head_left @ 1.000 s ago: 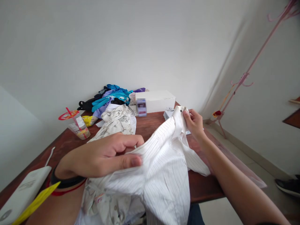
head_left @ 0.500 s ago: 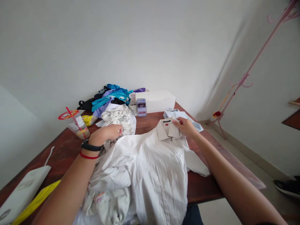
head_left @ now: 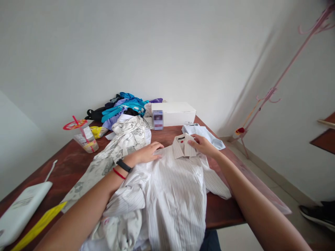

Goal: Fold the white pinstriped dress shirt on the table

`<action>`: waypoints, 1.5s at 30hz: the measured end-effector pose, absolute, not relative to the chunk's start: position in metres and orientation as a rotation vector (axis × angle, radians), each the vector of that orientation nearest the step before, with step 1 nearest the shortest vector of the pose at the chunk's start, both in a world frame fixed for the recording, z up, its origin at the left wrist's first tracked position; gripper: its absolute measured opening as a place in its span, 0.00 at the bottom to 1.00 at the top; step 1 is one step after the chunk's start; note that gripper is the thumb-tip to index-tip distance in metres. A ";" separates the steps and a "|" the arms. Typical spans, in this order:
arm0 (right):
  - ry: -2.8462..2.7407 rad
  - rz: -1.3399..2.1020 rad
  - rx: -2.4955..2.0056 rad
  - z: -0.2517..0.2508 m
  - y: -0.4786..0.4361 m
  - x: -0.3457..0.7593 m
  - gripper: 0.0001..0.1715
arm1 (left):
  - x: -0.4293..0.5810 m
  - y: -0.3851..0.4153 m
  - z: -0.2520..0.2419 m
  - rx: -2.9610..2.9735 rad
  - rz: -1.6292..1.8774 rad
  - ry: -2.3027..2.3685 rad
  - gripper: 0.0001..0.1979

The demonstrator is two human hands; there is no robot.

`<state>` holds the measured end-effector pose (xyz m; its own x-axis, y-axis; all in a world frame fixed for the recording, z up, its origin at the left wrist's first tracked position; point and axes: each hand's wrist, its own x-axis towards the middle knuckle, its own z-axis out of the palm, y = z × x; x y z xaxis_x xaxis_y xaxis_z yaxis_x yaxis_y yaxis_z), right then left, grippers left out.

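Observation:
A white pinstriped button-up shirt (head_left: 174, 184) lies front up with its collar toward the far side and its hem hanging over the near table edge. My right hand (head_left: 202, 144) pinches the right side of its collar. On the shirt's left shoulder rests my left hand (head_left: 148, 153), fingers stretched out and holding nothing. Beside and partly under the shirt's left sleeve spreads a white patterned garment (head_left: 107, 160), which runs back to the heap. A folded light blue garment (head_left: 205, 134) sits just beyond my right hand.
On the wooden table (head_left: 167, 134) are a heap of clothes (head_left: 125, 108), a white box (head_left: 178, 113), a small blurred-out box (head_left: 157, 120), a lidded drink cup (head_left: 86, 137), a white device (head_left: 24, 211) and a yellow strip (head_left: 39, 226). A pink coat stand (head_left: 285, 71) stands right.
My left hand has moved right, from the shirt's sleeve end onto its shoulder, and its fingers have opened. My right hand stays at the collar. More of the patterned garment shows.

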<state>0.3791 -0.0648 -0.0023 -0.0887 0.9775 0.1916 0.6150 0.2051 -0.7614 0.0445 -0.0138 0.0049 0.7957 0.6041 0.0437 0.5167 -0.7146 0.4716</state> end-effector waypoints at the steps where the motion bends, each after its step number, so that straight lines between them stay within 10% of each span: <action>1: -1.774 0.676 -1.465 -0.002 -0.065 0.378 0.26 | 0.045 -0.012 -0.001 2.540 0.277 0.845 0.23; 19: -1.386 1.026 -1.098 0.014 -0.077 0.363 0.31 | 0.043 -0.007 -0.016 2.570 0.504 0.950 0.13; 29: -1.771 0.373 -1.631 -0.004 -0.067 0.369 0.31 | 0.044 -0.010 -0.004 2.508 0.669 1.103 0.26; 45: -1.948 0.396 -1.530 0.001 -0.070 0.368 0.26 | 0.038 -0.009 -0.009 2.489 0.449 1.615 0.19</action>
<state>0.3678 -0.0702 0.0013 -0.1340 0.9489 0.2858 0.7620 0.2830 -0.5824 0.0382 -0.0088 -0.0088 0.3788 0.9094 0.1714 0.8675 -0.4135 0.2766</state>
